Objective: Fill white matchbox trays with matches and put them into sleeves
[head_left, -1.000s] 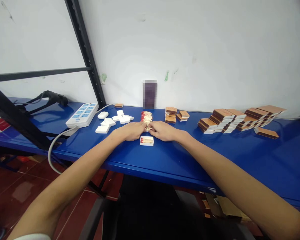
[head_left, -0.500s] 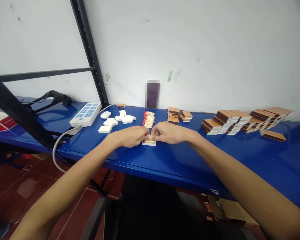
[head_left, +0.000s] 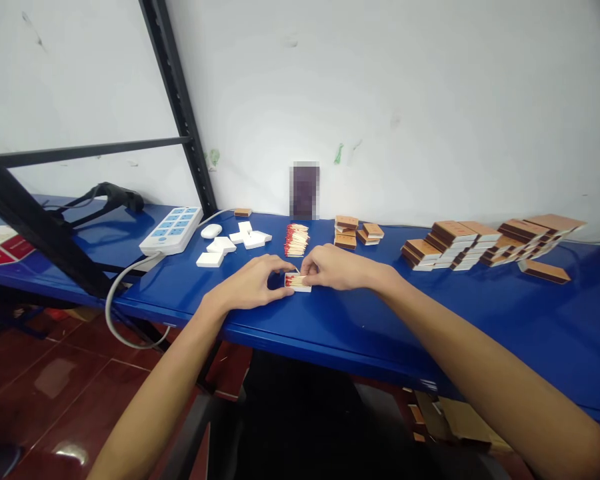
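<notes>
A small white matchbox tray [head_left: 298, 282] filled with red-tipped matches lies on the blue table [head_left: 330, 320], between both hands. My left hand [head_left: 253, 285] curls round its left end, fingers pinching the tray. My right hand [head_left: 335, 267] presses on its right end with closed fingers. Just beyond lies a loose pile of matches [head_left: 296, 239]. Several empty white trays [head_left: 230, 240] sit to the left of that pile.
Brown matchbox sleeves [head_left: 354, 232] are stacked behind the hands, and long rows of closed matchboxes [head_left: 485, 243] run to the right. A white power strip [head_left: 171, 229] with its cable, a white mouse-like object [head_left: 211, 231] and a black rack post [head_left: 177, 107] stand at left.
Both hands came back from the match pile to the tray and lowered onto it. The left hand slid down and left to grip the tray's end.
</notes>
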The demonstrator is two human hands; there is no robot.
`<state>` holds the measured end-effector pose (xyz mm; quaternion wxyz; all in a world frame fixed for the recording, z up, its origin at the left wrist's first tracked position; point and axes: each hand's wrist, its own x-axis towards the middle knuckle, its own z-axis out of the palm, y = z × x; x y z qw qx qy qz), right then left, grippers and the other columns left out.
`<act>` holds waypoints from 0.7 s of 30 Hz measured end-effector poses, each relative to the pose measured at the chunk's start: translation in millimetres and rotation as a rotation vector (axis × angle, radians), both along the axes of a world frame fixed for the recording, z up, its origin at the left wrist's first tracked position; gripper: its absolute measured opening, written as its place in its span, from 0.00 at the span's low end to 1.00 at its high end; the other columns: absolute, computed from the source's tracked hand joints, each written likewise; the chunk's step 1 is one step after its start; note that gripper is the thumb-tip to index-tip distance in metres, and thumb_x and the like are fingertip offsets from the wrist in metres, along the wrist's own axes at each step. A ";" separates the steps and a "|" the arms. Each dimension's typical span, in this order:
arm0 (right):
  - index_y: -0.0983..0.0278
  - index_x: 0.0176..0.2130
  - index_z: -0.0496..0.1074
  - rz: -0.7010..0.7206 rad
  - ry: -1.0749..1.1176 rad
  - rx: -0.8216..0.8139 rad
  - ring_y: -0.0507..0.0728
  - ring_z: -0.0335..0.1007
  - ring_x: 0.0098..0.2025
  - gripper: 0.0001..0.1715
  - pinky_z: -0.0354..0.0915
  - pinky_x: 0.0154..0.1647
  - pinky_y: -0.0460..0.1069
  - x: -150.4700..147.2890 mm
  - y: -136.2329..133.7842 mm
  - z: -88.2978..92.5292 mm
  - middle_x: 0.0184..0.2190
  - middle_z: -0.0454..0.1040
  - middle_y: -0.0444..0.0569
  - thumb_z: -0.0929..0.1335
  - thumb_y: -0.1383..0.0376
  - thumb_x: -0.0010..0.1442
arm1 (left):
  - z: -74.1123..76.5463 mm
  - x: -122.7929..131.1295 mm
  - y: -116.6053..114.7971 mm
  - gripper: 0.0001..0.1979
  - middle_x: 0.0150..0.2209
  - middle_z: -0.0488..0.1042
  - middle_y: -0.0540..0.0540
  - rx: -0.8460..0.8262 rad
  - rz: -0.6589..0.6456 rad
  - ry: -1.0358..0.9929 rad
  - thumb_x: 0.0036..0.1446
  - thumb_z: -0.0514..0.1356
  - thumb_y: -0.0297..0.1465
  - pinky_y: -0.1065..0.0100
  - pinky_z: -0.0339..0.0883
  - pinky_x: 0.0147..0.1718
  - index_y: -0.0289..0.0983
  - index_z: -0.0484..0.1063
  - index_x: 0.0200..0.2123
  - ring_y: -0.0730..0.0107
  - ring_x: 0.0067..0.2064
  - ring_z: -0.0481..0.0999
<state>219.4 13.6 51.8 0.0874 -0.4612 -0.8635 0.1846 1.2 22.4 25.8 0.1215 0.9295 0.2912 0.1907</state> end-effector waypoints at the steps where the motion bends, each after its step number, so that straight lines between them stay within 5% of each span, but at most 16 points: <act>1: 0.64 0.30 0.76 -0.004 0.007 0.004 0.52 0.69 0.27 0.07 0.59 0.27 0.46 -0.1 -0.1 0.5 0.27 0.77 0.46 0.69 0.64 0.54 | -1.1 0.5 0.1 0.19 0.48 0.75 0.45 0.005 0.001 -0.011 0.58 0.61 0.40 0.62 0.65 0.50 0.39 0.71 0.51 0.63 0.48 0.73; 21: 0.65 0.29 0.76 -0.095 0.162 -0.014 0.53 0.70 0.27 0.12 0.61 0.29 0.46 5.7 2.6 6.3 0.25 0.77 0.47 0.68 0.60 0.56 | -5.7 -0.4 -2.8 0.14 0.43 0.78 0.46 0.051 -0.004 -0.031 0.59 0.61 0.39 0.64 0.65 0.45 0.39 0.76 0.45 0.64 0.44 0.75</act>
